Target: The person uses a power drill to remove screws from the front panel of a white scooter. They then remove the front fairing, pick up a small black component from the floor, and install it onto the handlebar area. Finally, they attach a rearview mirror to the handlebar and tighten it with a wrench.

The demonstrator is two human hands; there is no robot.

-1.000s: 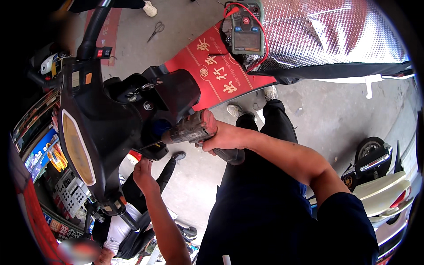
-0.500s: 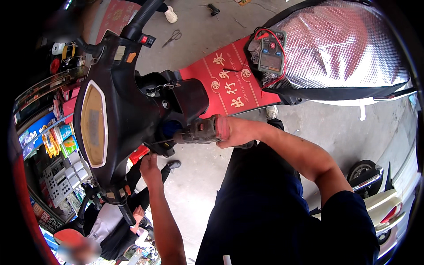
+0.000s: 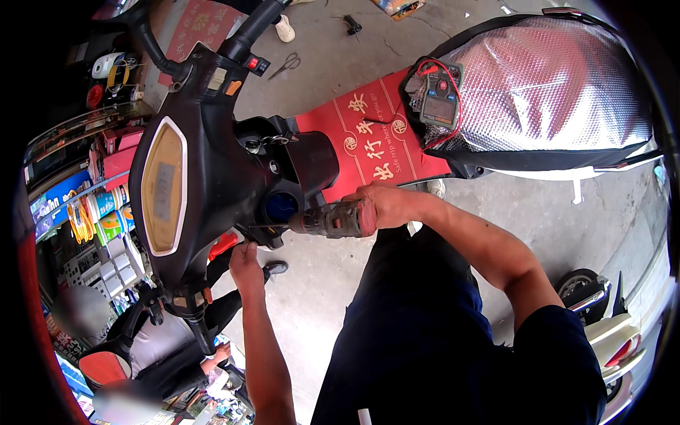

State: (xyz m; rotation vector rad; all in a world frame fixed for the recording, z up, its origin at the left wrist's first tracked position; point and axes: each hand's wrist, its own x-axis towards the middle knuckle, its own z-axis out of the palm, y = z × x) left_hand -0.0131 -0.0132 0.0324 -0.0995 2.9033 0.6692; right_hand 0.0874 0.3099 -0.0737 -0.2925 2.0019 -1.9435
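Note:
My right hand [image 3: 393, 207] is wrapped round the handle of a worn red and dark power drill [image 3: 340, 219]. The drill lies level, and its long thin bit points left at the inner front panel of a black scooter [image 3: 205, 163]. Just above the bit is a round compartment with a blue inside [image 3: 281, 207]. Below the bit, my left hand [image 3: 246, 263] is closed at the lower edge of that panel; whatever its fingertips hold is hidden. Keys [image 3: 278, 140] hang at the ignition.
A multimeter [image 3: 440, 103] with red leads rests against the silver-covered seat [image 3: 545, 85]. A red mat [image 3: 375, 134] covers the footboard. Scissors [image 3: 287, 65] lie on the floor. Another person [image 3: 166, 354] is beyond the left handlebar. A pale scooter [image 3: 616, 333] stands at right.
The scooter appears shifted slightly right in view. The drill and my right hand have moved a little right and down. My left hand stays at the panel's lower edge.

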